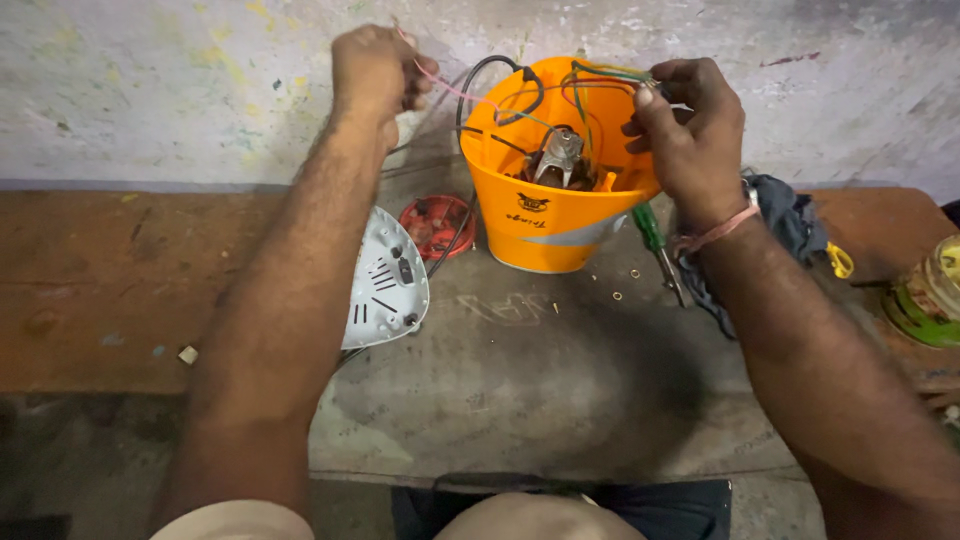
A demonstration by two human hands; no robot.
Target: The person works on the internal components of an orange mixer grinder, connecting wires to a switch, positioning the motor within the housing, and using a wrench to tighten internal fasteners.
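An orange plastic appliance housing (545,225) stands open-side up on the grey slab, with a metal motor (561,160) and several loose wires inside. My left hand (375,70) is raised to the housing's left, pinching a thin pink wire (455,92) that runs into it. My right hand (690,125) rests at the housing's right rim, fingers closed on green wires (605,72). A black cable (490,72) loops over the rim.
A white base plate (388,280) and a red round part (437,225) lie left of the housing. A green-handled screwdriver (655,240) and dark cloth (790,220) lie right. Small brass bits (618,295) dot the slab. A green-rimmed container (930,295) sits far right.
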